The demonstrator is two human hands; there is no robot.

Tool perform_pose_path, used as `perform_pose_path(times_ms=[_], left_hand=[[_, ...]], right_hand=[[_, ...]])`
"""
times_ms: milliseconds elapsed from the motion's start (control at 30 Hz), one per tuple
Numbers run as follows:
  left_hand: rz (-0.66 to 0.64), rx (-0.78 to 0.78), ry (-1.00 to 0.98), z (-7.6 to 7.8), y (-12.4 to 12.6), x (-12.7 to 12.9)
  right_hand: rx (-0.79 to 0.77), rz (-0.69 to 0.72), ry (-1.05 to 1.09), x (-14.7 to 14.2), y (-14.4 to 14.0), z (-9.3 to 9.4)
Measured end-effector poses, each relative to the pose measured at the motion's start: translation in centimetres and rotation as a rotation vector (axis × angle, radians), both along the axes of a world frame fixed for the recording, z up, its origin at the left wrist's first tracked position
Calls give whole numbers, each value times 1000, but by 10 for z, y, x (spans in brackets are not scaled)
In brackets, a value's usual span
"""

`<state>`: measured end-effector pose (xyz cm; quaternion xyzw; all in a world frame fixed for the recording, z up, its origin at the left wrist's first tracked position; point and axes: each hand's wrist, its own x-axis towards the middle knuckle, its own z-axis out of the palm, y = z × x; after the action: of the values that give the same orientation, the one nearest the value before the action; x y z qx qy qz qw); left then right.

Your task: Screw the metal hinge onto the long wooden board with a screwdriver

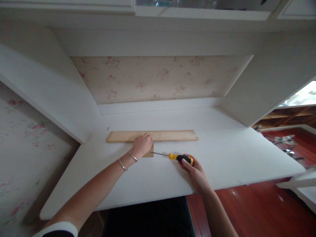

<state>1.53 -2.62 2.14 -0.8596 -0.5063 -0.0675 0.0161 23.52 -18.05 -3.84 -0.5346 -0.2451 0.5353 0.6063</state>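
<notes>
Wooden plank (158,135) lies mid-desk (222,154) toward the back edge, left hand (142,145) clenched down on it to steady it (bracelets on wrist), right hand (195,169) gripping a yellow-handled screwdriver (176,156), tip at the small wood block.

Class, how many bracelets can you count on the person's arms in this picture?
2, both on the left wrist: one bracelet next to the left hand, the other bracelet further up the forearm. The right wrist shows none.
</notes>
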Motion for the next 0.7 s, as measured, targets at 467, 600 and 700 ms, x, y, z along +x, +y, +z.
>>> perform_pose_path(times_ms=[467, 600, 700], left_hand=[[86, -30, -371, 1, 36, -69], [341, -28, -355, -10, 72, -145], [523, 10, -305, -17, 89, -198]], right_hand=[[3, -25, 12, -1, 0, -1], [-6, -15, -21, -1, 1, -5], [-13, -12, -112, -1, 1, -7]])
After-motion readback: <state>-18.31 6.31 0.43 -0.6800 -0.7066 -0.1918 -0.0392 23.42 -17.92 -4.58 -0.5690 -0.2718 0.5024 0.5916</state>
